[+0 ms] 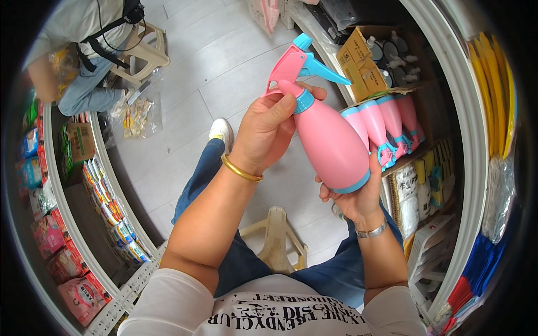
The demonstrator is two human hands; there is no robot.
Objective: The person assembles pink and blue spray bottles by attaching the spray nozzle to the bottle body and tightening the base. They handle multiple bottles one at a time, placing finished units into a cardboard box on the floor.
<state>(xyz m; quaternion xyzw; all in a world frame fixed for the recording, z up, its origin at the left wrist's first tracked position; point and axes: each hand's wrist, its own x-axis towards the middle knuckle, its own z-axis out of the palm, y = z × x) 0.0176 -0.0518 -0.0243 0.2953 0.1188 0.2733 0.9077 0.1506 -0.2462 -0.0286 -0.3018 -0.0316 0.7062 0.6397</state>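
A pink spray bottle [330,143] with a blue collar, blue trigger and blue base is held up in front of me, tilted with its nozzle toward the upper left. My left hand [272,123] is wrapped round the neck, just under the spray head. Near the base, my right hand [358,196] grips the bottle from below and the right. Some of its fingers are hidden behind the bottle. Several more pink spray bottles [374,122] lie side by side on the shelf to the right, spray heads pointing toward me.
Above those bottles stands a cardboard box [358,67] of dark bottles with pale tops. A beige plastic stool [274,241] is between my legs. Packaged goods line the left shelves [115,210]. At the upper left a person [84,56] sits by a clear plastic bag [137,115] on the floor.
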